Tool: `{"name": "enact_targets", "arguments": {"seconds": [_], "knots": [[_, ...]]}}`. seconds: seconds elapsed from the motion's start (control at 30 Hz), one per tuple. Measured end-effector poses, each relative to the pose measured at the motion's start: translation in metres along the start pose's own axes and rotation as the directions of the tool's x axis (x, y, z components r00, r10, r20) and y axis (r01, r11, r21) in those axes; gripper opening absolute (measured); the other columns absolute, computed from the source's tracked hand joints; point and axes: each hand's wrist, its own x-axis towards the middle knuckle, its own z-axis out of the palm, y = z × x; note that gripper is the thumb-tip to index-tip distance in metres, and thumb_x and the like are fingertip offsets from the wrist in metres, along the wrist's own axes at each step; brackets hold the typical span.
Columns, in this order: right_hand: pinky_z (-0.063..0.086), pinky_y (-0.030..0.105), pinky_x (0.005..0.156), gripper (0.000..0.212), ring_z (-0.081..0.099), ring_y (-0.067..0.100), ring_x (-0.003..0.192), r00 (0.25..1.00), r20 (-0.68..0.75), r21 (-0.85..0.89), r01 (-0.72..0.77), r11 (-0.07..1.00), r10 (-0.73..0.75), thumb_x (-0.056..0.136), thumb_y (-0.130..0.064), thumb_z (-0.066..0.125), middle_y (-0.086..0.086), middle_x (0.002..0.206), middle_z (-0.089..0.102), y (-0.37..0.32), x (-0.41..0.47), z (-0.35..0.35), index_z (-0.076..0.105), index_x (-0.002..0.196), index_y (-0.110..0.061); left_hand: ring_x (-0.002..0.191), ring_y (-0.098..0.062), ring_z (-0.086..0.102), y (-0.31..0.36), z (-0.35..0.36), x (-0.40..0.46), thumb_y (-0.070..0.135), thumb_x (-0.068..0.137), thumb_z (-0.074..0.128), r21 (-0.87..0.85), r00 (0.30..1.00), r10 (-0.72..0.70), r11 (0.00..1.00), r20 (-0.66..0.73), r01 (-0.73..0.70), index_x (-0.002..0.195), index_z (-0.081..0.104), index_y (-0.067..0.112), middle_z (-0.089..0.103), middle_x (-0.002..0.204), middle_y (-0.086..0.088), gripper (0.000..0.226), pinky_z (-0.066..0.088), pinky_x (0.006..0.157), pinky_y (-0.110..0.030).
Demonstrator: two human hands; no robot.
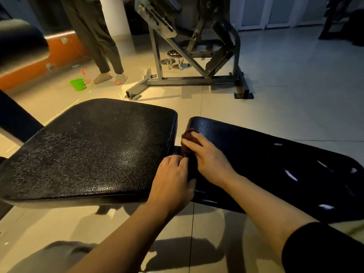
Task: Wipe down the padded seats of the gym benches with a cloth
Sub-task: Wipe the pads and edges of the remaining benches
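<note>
Between the two black pads of the bench, just right of frame centre, a dark reddish-brown cloth (189, 139) is held bunched into a small wad. It is pressed against the near-left corner of the backrest pad (275, 160), a smooth, glossy black cushion running off toward 4 o'clock, its surface torn in several places where pale filling shows. Most of the cloth is hidden under the right hand (208, 157), whose fingers are curled over it and grip it. At 7 o'clock from that hand, the left hand (173, 183) is seen with its fingers bent down into the gap between the pads and its thumb laid against the backrest pad's edge; whether anything is gripped there cannot be told. Toward 9 o'clock lies the seat pad (94, 150), broad, black and pebbled like leather, shining under the light. On the tiled floor at 11 o'clock a green bucket (78, 84) stands beside a person's sandalled feet (110, 77), with a grey steel machine frame (189, 56) at 12 o'clock.
</note>
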Motion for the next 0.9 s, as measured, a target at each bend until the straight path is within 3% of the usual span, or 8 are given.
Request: {"name": "enact_targets", "arguments": {"seconds": [0.13, 0.2, 0.27, 0.43, 0.6, 0.77, 0.83, 0.9], "knots": [[0.030, 0.040, 0.116, 0.061, 0.027, 0.023, 0.144, 0.930, -0.134, 0.051, -0.338, 0.940, 0.342, 0.093, 0.001, 0.046, -0.002, 0.159, 0.021, 0.047, -0.015, -0.021, 0.040, 0.146, -0.029, 0.133, -0.022, 0.028, 0.012, 0.000, -0.005, 0.038, 0.093, 0.053, 0.039, 1.000, 0.001, 0.999, 0.013, -0.002, 0.138, 0.042, 0.013, 0.038, 0.143, -0.006, 0.053, 0.020, 0.113, -0.029], [0.030, 0.042, 0.115, 0.061, 0.025, 0.025, 0.145, 0.896, -0.150, 0.042, -0.416, 0.908, 0.418, 0.094, -0.001, 0.045, 0.000, 0.160, 0.017, 0.048, -0.020, -0.022, 0.036, 0.148, -0.028, 0.136, -0.021, 0.024, 0.017, 0.002, -0.006, 0.039, 0.094, 0.051, 0.038, 1.000, -0.004, 0.999, 0.016, 0.003, 0.139, 0.041, 0.014, 0.033, 0.147, -0.005, 0.053, 0.017, 0.114, -0.028], [0.028, 0.045, 0.117, 0.062, 0.017, 0.024, 0.147, 0.924, -0.135, 0.007, -0.360, 0.933, 0.358, 0.095, -0.003, 0.047, 0.000, 0.161, 0.013, 0.031, -0.024, -0.014, 0.033, 0.150, -0.028, 0.138, -0.020, 0.022, 0.023, 0.004, -0.008, 0.038, 0.094, 0.051, 0.027, 1.000, 0.002, 1.000, 0.015, -0.003, 0.140, 0.041, 0.014, 0.032, 0.148, -0.005, 0.052, 0.016, 0.114, -0.028], [0.020, 0.042, 0.119, 0.054, 0.006, 0.019, 0.149, 1.000, 0.006, 0.062, -0.029, 0.998, 0.029, 0.101, -0.012, 0.045, -0.004, 0.162, 0.008, 0.000, -0.041, -0.006, 0.031, 0.149, -0.031, 0.134, -0.017, 0.027, 0.044, 0.008, -0.012, 0.025, 0.095, 0.049, -0.003, 0.999, 0.037, 0.999, -0.021, -0.037, 0.135, 0.046, 0.015, 0.040, 0.143, -0.002, 0.042, 0.019, 0.113, -0.025], [0.035, 0.042, 0.112, 0.062, 0.019, 0.019, 0.146, 0.975, -0.042, -0.058, -0.219, 0.974, 0.217, 0.096, -0.008, 0.050, -0.007, 0.161, 0.013, 0.057, -0.057, -0.029, 0.031, 0.149, -0.036, 0.138, -0.017, 0.023, 0.065, 0.023, -0.005, 0.033, 0.096, 0.047, 0.035, 0.999, 0.023, 0.999, 0.039, -0.024, 0.144, 0.037, 0.023, 0.035, 0.148, 0.001, 0.049, 0.015, 0.117, -0.033], [0.033, 0.039, 0.113, 0.069, 0.023, 0.025, 0.145, 0.858, -0.123, -0.004, -0.504, 0.864, 0.499, 0.091, 0.003, 0.047, 0.000, 0.162, 0.011, 0.113, -0.087, -0.055, 0.031, 0.151, -0.029, 0.143, -0.018, 0.017, 0.089, 0.040, -0.005, 0.035, 0.097, 0.045, 0.086, 0.990, 0.032, 0.995, 0.134, -0.044, 0.144, 0.036, 0.026, 0.030, 0.151, 0.002, 0.049, 0.004, 0.121, -0.042], [0.031, 0.038, 0.114, 0.067, 0.024, 0.026, 0.145, 0.876, -0.085, 0.021, -0.474, 0.880, 0.474, 0.091, 0.001, 0.047, 0.001, 0.162, 0.011, 0.103, -0.094, -0.055, 0.033, 0.150, -0.028, 0.142, -0.019, 0.020, 0.102, 0.042, -0.002, 0.034, 0.096, 0.047, 0.097, 0.989, 0.028, 0.994, 0.148, -0.043, 0.143, 0.037, 0.026, 0.032, 0.150, 0.001, 0.049, 0.009, 0.120, -0.040], [0.028, 0.039, 0.116, 0.065, 0.022, 0.025, 0.146, 0.944, -0.011, 0.024, -0.330, 0.944, 0.331, 0.092, -0.001, 0.050, 0.000, 0.162, 0.011, 0.082, -0.102, -0.049, 0.033, 0.150, -0.027, 0.133, -0.019, 0.033, 0.115, 0.041, 0.004, 0.030, 0.095, 0.050, 0.089, 0.987, 0.046, 0.994, 0.153, -0.060, 0.140, 0.042, 0.022, 0.039, 0.144, -0.001, 0.046, 0.024, 0.114, -0.034]]}}
